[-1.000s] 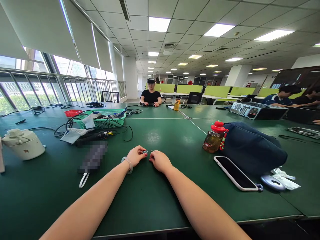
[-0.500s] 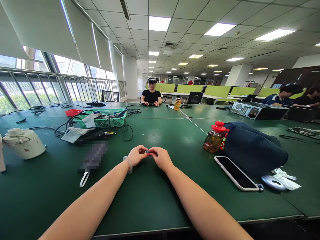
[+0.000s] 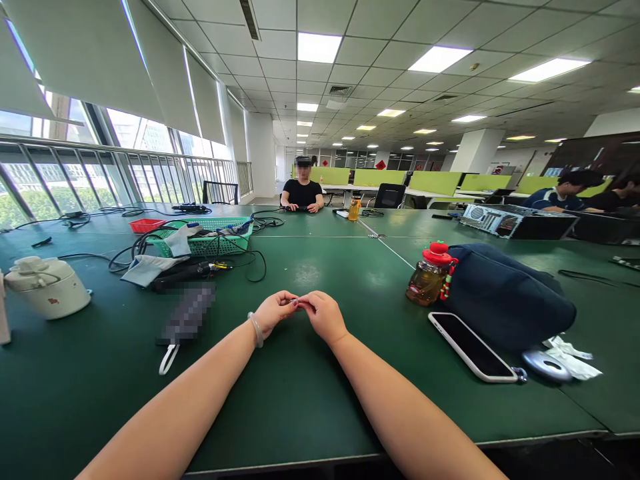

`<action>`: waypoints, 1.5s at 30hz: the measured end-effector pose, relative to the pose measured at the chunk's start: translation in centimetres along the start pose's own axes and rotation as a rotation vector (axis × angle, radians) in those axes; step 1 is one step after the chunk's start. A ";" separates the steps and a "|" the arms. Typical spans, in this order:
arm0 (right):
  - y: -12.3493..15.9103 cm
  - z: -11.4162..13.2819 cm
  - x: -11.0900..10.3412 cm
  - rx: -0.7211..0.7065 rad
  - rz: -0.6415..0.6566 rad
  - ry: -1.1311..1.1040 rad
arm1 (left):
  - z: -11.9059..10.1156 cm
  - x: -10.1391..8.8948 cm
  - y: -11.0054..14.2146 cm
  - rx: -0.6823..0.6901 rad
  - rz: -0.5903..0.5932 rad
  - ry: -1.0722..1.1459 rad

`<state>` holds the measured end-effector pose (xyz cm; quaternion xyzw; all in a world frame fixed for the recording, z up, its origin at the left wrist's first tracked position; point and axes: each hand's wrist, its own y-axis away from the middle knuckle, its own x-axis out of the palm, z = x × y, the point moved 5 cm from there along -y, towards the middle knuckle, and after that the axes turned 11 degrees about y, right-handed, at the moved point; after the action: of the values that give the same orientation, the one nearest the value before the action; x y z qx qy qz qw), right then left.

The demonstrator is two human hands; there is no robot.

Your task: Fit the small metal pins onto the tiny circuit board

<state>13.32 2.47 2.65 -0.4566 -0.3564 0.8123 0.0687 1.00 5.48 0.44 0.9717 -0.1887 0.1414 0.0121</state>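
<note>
My left hand (image 3: 275, 312) and my right hand (image 3: 323, 315) meet over the green table (image 3: 280, 413), their fingertips pinched together. Between them is a tiny silvery piece (image 3: 295, 302), mostly covered by the fingers and too small to name. A pale bracelet (image 3: 257, 331) circles my left wrist. Left of my hands lies a dark, blurred-out object (image 3: 189, 317) with a white strap. To the right, a white-edged phone (image 3: 475, 350) lies screen up.
A green basket (image 3: 220, 245) with cloths and cables stands at left, a white pot-like container (image 3: 49, 287) beyond it. On the right are a red-capped bottle (image 3: 427, 277) and a dark blue bag (image 3: 505, 293). A person (image 3: 303, 190) sits across the table.
My fingers have closed further over the small silvery piece, so less of it shows. Both hands stay in nearly the same place.
</note>
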 end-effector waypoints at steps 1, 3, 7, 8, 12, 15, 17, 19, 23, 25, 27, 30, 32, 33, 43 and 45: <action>0.0 0.1 -0.1 -0.009 -0.013 0.018 | 0.1 0.2 0.1 -0.027 0.006 0.058; 0.1 0.2 -0.2 -0.027 -0.036 0.047 | 0.2 0.4 0.3 -0.066 0.026 0.163; -0.1 -0.5 -0.3 0.009 -0.031 0.045 | 0.6 0.0 0.0 -0.106 -0.028 0.245; -0.1 -1.1 -0.2 0.055 -0.006 0.066 | 0.7 -0.4 -0.1 -0.111 -0.061 0.240; 0.0 -3.9 1.1 0.206 0.192 0.249 | 1.2 -1.3 -0.3 -0.133 -0.157 0.191; 0.3 -4.8 2.2 0.194 0.270 0.292 | 1.3 -1.6 -0.4 -0.137 -0.184 0.158; 0.3 -4.9 2.8 0.178 0.299 0.310 | 1.3 -1.5 -0.3 -0.133 -0.187 0.137; 0.3 -4.6 3.2 0.162 0.318 0.324 | 1.3 -1.5 -0.3 -0.129 -0.184 0.118; 0.0 -4.0 3.3 0.155 0.332 0.338 | 1.2 -1.3 -0.2 -0.132 -0.164 0.090; 0.0 -3.9 3.2 0.163 0.329 0.332 | 1.2 -1.1 -0.2 -0.134 -0.154 0.075; 0.0 -4.0 3.2 0.186 0.327 0.319 | 1.2 -1.0 -0.1 -0.133 -0.149 0.056; 0.0 -4.5 3.4 0.250 0.335 0.297 | 1.1 -0.8 -0.1 -0.135 -0.145 0.024; 0.0 -5.0 3.6 0.297 0.342 0.281 | 1.1 -0.8 0.0 -0.138 -0.147 0.009; 0.0 -5.2 3.6 0.318 0.345 0.274 | 1.1 -0.8 0.0 -0.138 -0.149 0.004; 0.4 -5.0 2.9 0.334 0.376 0.264 | 1.2 -0.7 -0.2 -0.128 -0.127 -0.034; 0.5 -4.8 2.8 0.287 0.403 0.256 | 1.2 -0.7 -0.2 -0.130 -0.124 -0.038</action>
<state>15.67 5.78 -1.19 -0.6028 -0.1281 0.7874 0.0141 0.74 5.82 -0.91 0.9813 -0.1370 0.1092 0.0802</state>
